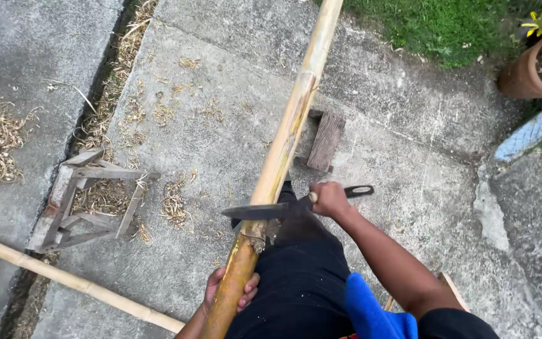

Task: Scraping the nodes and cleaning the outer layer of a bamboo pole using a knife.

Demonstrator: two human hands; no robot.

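Bamboo pole [280, 150] runs from the lower middle of the view up past the top edge, so neither end shows; its lower part passes over the person's dark-trousered lap and is cut off at the bottom. The left hand [230, 290] is wrapped around the pole from below, only fingertips and knuckles showing on either side, the palm hidden behind the stem. The right hand [329, 199] is clenched on the black handle of a long knife [271, 209], whose blade lies across the pole, edge against the peeled, pale section; where the blade meets the stem, frayed fibres hang and the contact itself is hard to make out. A small wooden block [325, 140] sits on the concrete just right of the pole, partly hidden behind it. A wooden stool frame [89, 198] lies tipped among shavings at left. A second pole [70, 281] crosses the lower left corner, both ends cut off. A clay pot [531, 72] is cropped by the right edge.
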